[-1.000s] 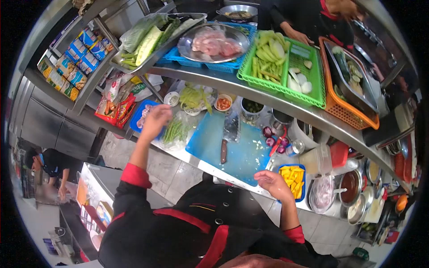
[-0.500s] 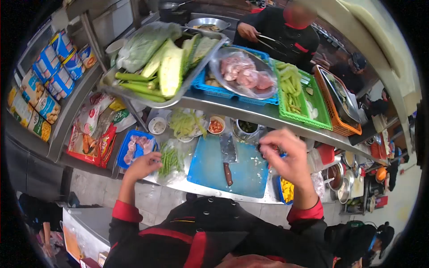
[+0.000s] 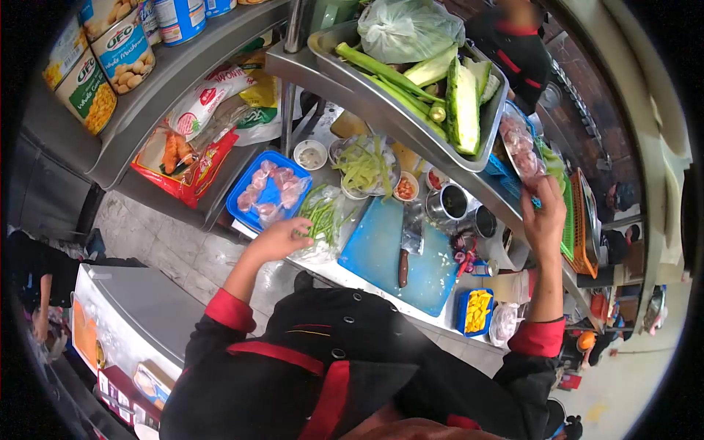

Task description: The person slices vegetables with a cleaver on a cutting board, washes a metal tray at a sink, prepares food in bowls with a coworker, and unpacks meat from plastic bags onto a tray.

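Observation:
My left hand (image 3: pixel 282 239) hovers with bent, parted fingers beside a plastic bag of green beans (image 3: pixel 321 220), near the blue tray of raw meat pieces (image 3: pixel 257 196). My right hand (image 3: pixel 544 213) is raised at the upper shelf's edge, its fingers closed around something small and blue-green that I cannot make out. Just above it is the metal dish of raw meat (image 3: pixel 521 147). Below, a cleaver (image 3: pixel 412 238) with a brown handle lies on the blue cutting board (image 3: pixel 374 242), with small white bits at the board's right side.
The upper shelf (image 3: pixel 381 110) holds a metal tray of green vegetables (image 3: pixel 495 110) and an orange basket (image 3: pixel 581 227). Cans (image 3: pixel 125 59) stand at upper left. Bowls, steel pots (image 3: pixel 447 202) and a blue tub of yellow pieces (image 3: pixel 478 311) surround the board. A co-worker (image 3: pixel 513 55) stands beyond.
The view has turned left and closer to the shelves. My right hand has risen from near the board to the upper shelf's edge. My left hand has come down to the bean bag.

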Demonstrator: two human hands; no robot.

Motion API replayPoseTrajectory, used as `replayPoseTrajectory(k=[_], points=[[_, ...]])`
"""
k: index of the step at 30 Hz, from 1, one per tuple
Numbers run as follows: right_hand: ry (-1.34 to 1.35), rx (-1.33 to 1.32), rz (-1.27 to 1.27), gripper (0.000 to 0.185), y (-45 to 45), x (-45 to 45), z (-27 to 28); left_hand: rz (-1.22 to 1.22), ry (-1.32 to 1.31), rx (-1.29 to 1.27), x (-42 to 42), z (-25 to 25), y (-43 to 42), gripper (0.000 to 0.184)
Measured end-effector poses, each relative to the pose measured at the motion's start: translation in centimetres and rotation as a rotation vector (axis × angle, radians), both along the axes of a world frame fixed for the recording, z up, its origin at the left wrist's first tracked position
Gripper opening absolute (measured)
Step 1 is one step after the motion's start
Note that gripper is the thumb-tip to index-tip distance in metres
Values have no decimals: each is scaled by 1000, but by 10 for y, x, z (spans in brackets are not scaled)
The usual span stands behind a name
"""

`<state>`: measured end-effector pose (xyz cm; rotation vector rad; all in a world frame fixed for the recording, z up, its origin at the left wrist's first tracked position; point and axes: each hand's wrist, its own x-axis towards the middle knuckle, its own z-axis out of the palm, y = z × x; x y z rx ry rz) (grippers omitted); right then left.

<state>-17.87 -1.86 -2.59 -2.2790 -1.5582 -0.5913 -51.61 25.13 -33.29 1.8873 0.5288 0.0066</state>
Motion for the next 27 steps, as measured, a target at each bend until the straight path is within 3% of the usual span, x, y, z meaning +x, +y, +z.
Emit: replayPoseTrajectory(k=[9, 14, 15, 17, 18, 21, 22, 24, 27], points=[[-146, 80, -62, 17, -56, -55, 11, -71, -32, -47, 18, 5, 0, 51], [-44, 110, -45, 27, -113, -114, -19, -252, -152, -195, 68, 20, -17, 46], [-48, 120, -8, 28, -120, -122, -34, -266, -150, -192, 82, 22, -24, 46], [99, 134, 60, 28, -119, -147, -65, -448, -281, -508, 109, 26, -39, 42], [148, 141, 55, 27, -118, -155, -87, -491, -269, -554, 118, 44, -44, 40], [371, 149, 30, 26, -105, -163, -158, -474, -140, -693, 143, 36, -48, 41], [388, 121, 7, 26, -102, -160, -187, -485, -139, -677, 147, 23, -51, 41], [372, 95, -14, 23, -83, -143, -248, -391, -155, -307, 149, -2, -40, 40], [322, 18, -41, 9, -62, -128, -329, -441, -11, -101, 132, 16, -22, 41]])
